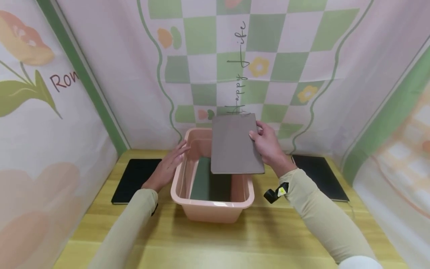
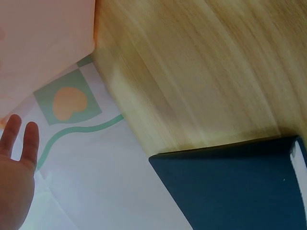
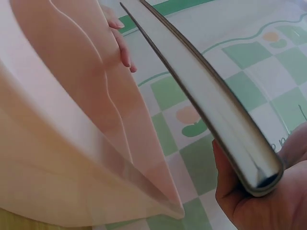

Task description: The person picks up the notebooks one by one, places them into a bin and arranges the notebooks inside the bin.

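Note:
My right hand (image 1: pixel 268 145) pinches a grey hardcover notebook (image 1: pixel 235 145) by its right edge, thumb on the cover. The notebook is tilted above the right part of a pink plastic basin (image 1: pixel 215 204) and covers part of its opening. In the right wrist view, the notebook's white page edges (image 3: pixel 206 100) face the camera, with the spine end at my palm. My left hand (image 1: pixel 167 167) rests at the basin's left rim, fingers straight. Down in the basin lies a flat dark green book-like item (image 1: pixel 203 183), partly hidden by the grey notebook.
A black notebook (image 1: pixel 134 181) lies on the wooden table (image 1: pixel 201 243) left of the basin, and another black notebook (image 1: pixel 320 177) lies on the right. Behind the table hangs a patterned curtain (image 1: pixel 201 67), with more fabric at both sides.

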{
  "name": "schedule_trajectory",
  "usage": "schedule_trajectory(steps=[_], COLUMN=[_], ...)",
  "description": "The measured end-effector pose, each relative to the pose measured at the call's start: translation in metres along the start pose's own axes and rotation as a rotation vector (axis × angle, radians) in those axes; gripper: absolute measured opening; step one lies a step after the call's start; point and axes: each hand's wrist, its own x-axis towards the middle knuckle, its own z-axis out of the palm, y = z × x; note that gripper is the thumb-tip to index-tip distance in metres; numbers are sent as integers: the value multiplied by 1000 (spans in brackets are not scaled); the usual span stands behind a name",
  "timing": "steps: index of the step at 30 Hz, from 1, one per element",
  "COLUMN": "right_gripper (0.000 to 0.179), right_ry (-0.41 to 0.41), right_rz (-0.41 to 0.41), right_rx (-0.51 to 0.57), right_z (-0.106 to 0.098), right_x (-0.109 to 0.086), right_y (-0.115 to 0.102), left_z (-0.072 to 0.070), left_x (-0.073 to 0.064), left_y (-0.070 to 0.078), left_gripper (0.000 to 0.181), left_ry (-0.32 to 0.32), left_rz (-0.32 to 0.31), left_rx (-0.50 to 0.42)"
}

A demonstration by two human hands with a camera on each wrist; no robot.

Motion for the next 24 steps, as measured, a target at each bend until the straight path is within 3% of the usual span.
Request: schedule_trajectory(steps=[12, 24], right_gripper=[61, 62], right_ry=[-17, -20], right_rz=[47, 39], right_rx=[50, 80], right_z=[17, 31], right_x=[3, 3], right_y=[-5, -15], left_z=[0, -1], left_x=[1, 1], left_y=[-3, -1], left_gripper=[51, 52], left_ry=[1, 0], left_rz=[6, -9], left_rx=[9, 22])
